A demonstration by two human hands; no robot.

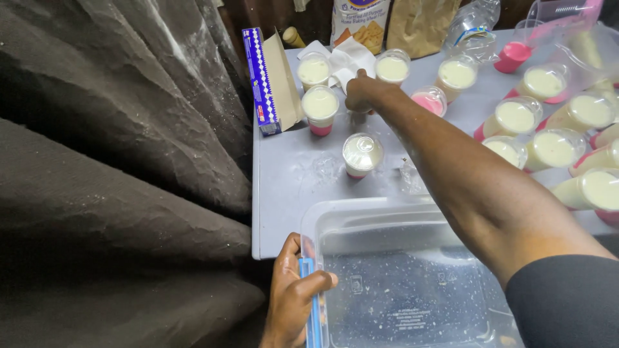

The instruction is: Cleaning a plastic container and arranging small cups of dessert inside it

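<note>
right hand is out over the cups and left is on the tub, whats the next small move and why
Probably close the right hand on the cup under it and lift it back toward the clear tub. The hand already rests on top of that cup, the left hand holds the tub's blue-edged rim, and the tub holds no cups.

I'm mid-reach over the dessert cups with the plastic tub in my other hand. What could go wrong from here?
1. The right hand covers one cup amid tightly packed lidded cups; the forearm crosses above the cup nearer the tub and could tip it.
2. The clear tub overhangs the table edge, gripped only at its rim by the left hand; it might slip or tilt.
</note>
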